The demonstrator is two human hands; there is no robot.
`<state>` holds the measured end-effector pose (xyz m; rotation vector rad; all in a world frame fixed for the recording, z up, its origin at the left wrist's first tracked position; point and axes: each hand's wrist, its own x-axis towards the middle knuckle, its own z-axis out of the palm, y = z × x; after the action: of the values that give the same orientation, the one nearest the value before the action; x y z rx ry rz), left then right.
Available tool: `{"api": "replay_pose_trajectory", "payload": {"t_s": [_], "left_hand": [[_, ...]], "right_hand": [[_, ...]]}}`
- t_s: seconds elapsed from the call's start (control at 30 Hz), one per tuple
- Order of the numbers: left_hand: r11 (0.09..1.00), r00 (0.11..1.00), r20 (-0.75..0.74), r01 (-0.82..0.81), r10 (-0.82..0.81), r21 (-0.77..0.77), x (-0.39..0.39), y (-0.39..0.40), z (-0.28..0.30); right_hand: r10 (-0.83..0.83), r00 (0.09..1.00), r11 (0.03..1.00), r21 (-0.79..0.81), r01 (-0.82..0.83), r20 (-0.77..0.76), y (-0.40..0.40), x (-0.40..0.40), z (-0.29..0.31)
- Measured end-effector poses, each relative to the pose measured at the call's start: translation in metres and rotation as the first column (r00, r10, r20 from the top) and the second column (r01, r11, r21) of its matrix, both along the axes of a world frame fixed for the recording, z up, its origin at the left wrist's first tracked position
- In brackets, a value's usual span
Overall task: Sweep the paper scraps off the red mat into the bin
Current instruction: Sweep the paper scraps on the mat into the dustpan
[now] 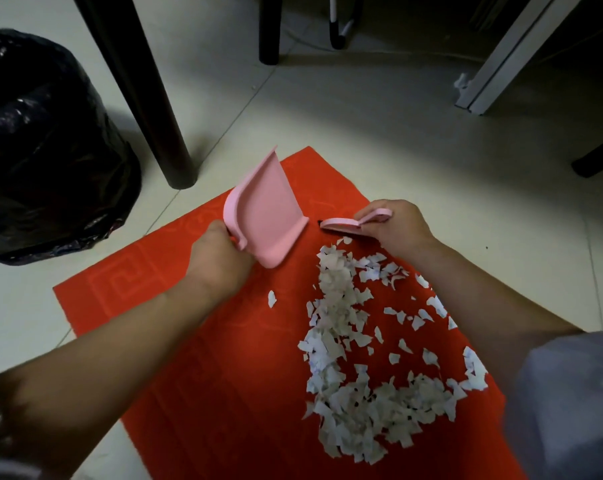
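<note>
A pale tiled floor [362, 116] ran under dark furniture legs [147, 98], and a red mat [196, 358] lay across it at an angle. White paper scraps [348, 341] were heaped on the right half of the mat, with a few strays apart from the pile. The left hand [220, 258] was closed around the handle of a pink dustpan [265, 216], which was tipped up above the mat's far end. The right hand [393, 223] gripped a pink brush [345, 224] just beside the dustpan, at the far edge of the scraps. A bin lined with a black bag [47, 150] stood on the floor, left of the mat.
</note>
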<state>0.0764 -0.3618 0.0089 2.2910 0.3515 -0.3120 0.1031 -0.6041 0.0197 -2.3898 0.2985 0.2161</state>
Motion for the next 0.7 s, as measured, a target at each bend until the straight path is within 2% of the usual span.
{"api": "replay_pose_trajectory", "payload": {"t_s": [0.13,0.2,0.33,0.5,0.6,0.7], "left_hand": [[0.998,0.999,-0.01,-0.042,0.041,-0.036,-0.007,0.001,-0.001],[0.998,0.999,-0.013,-0.037,0.037,-0.05,-0.01,0.0,0.0],[0.998,1.0,-0.014,-0.022,0.021,-0.054,-0.015,-0.001,0.003],[0.997,0.999,-0.012,-0.038,0.037,-0.062,-0.018,0.004,0.004],[0.997,0.999,-0.019,-0.042,0.041,-0.062,-0.019,0.005,0.003],[0.997,0.999,-0.032,-0.043,0.041,-0.068,-0.019,0.003,0.003]], "right_hand": [[0.174,0.972,0.985,0.014,-0.174,-0.159,-0.01,-0.017,0.012],[0.193,0.968,0.981,0.026,-0.192,-0.159,-0.015,-0.023,0.025],[0.105,0.994,0.99,0.097,-0.102,-0.031,-0.01,-0.02,0.034],[-0.047,0.997,0.996,0.078,0.042,0.059,0.009,-0.005,0.012],[-0.145,0.987,0.989,0.049,0.141,0.074,0.011,0.006,0.005],[-0.175,0.984,0.984,-0.001,0.175,-0.002,0.01,0.013,0.003]]}}
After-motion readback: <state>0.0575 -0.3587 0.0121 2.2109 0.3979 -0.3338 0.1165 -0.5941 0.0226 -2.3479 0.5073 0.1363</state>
